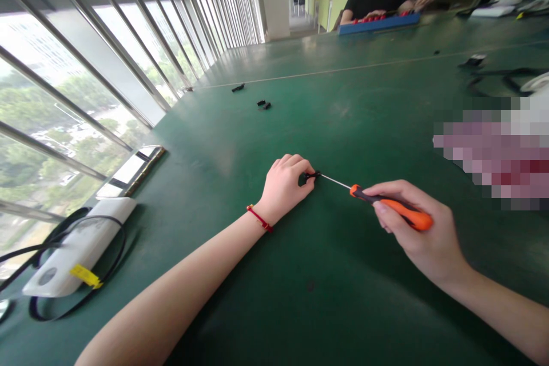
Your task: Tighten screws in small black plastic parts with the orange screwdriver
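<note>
Between the thumb and fingers of my left hand (286, 186) is a small black part (312, 175), pinched just above the green table (266, 137). My fingers hide some of it, and I cannot make out its exact kind. A screwdriver (398, 210) with an orange and black handle lies in the grip of my right hand (429, 234). Its thin metal shaft points left, and the tip meets the black part. Farther up the table lie several small black pieces (264, 104), apart from both hands.
At left, a white device (81, 249) with black cables and a yellow tag lies near a metal railing (128, 23). A flat glassy panel (131, 171) adjoins it. Across the table sits a person in black behind a blue tray (380, 24). Black cables (510, 77) lie at right.
</note>
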A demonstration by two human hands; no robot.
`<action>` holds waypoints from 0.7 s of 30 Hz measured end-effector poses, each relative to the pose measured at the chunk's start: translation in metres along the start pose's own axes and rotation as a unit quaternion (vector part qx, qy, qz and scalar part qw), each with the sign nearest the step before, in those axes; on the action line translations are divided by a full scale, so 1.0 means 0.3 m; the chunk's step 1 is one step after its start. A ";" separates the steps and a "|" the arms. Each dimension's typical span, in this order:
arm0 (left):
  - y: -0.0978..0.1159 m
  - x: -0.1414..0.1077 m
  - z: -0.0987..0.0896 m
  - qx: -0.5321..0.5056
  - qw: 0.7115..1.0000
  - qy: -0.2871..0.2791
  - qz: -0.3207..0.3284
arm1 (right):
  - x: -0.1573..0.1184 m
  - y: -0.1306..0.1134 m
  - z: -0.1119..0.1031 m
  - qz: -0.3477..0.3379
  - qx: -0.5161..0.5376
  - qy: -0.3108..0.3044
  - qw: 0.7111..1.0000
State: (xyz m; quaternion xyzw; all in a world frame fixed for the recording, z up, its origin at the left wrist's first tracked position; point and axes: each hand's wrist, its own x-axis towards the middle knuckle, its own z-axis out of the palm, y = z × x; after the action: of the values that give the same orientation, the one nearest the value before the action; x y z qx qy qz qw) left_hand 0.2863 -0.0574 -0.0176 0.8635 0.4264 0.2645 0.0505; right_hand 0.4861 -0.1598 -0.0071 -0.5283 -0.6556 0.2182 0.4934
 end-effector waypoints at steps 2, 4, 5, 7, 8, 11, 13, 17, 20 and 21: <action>0.000 0.000 0.000 -0.003 1.000 0.000 0.002 | 0.000 -0.001 0.000 0.000 0.003 -0.002 1.000; 0.000 0.000 0.000 -0.005 1.000 0.000 0.002 | 0.000 -0.001 -0.001 -0.001 0.005 -0.004 1.000; 0.000 0.001 -0.001 -0.006 1.000 0.000 0.002 | -0.001 -0.001 -0.001 -0.001 0.005 -0.004 1.000; 0.000 0.001 -0.001 -0.008 1.000 0.001 0.000 | -0.002 -0.001 -0.003 -0.003 0.003 -0.004 1.000; 0.000 0.001 -0.001 -0.009 1.000 0.002 -0.001 | -0.002 0.000 -0.003 -0.003 0.002 -0.004 1.000; -0.001 0.000 0.001 -0.012 1.000 0.003 0.000 | -0.001 -0.002 -0.004 -0.005 -0.002 -0.001 1.000; -0.002 0.000 0.002 -0.015 1.000 0.005 0.001 | 0.002 -0.005 -0.003 -0.005 -0.005 0.000 1.000; -0.003 0.000 0.003 -0.023 1.000 0.005 0.004 | 0.005 -0.014 -0.003 -0.006 -0.010 -0.002 1.000; -0.002 -0.001 0.002 -0.028 1.000 0.000 0.003 | 0.002 -0.018 -0.003 -0.019 -0.015 -0.003 1.000; 0.000 -0.002 0.001 -0.029 1.000 -0.001 0.003 | 0.001 -0.018 -0.003 -0.023 -0.018 0.001 1.000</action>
State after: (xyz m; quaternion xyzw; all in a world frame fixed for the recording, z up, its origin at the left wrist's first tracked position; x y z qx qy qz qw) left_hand 0.2861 -0.0578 -0.0181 0.8632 0.4158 0.2764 0.0747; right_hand 0.4843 -0.1617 -0.0022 -0.5217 -0.6711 0.1950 0.4894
